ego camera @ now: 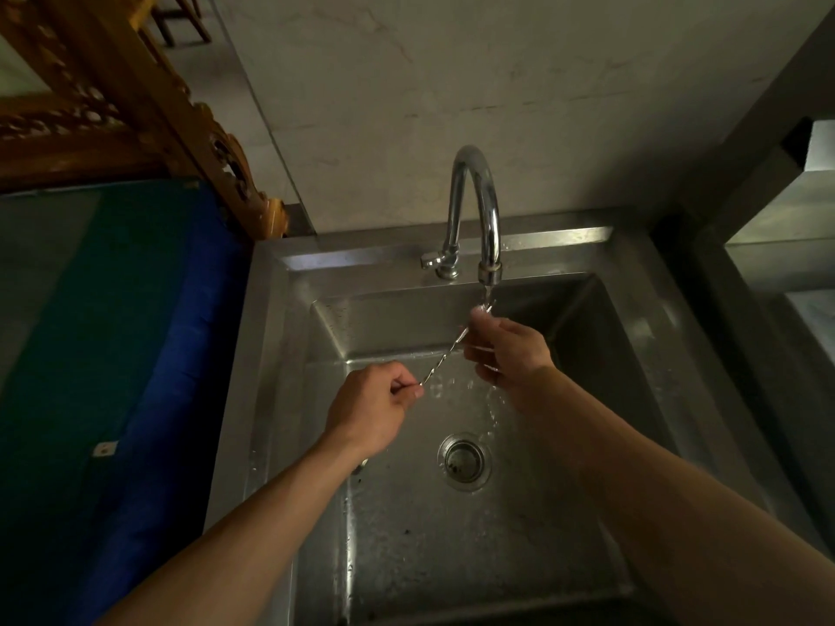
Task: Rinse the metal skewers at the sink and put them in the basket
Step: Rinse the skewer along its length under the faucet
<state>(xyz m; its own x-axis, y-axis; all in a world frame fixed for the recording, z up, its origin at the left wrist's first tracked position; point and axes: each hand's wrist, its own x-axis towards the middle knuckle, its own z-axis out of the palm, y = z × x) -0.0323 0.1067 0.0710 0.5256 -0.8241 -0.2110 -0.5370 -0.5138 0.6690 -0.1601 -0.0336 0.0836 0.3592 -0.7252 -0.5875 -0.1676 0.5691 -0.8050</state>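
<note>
A thin twisted metal skewer (445, 356) runs diagonally over the steel sink (271, 336), its far tip under the curved tap (474, 205). Water falls from the spout onto that tip and splashes into the basin. My left hand (375, 406) pinches the skewer's near end between thumb and fingers. My right hand (508, 347) has its fingers around the skewer's upper part, right under the stream. No basket is in view.
The drain (464, 461) lies in the basin floor below my hands. A blue and green cloth-covered surface (113, 332) borders the sink on the left, with carved wooden furniture (135, 106) behind it. A steel counter (777, 228) stands at the right.
</note>
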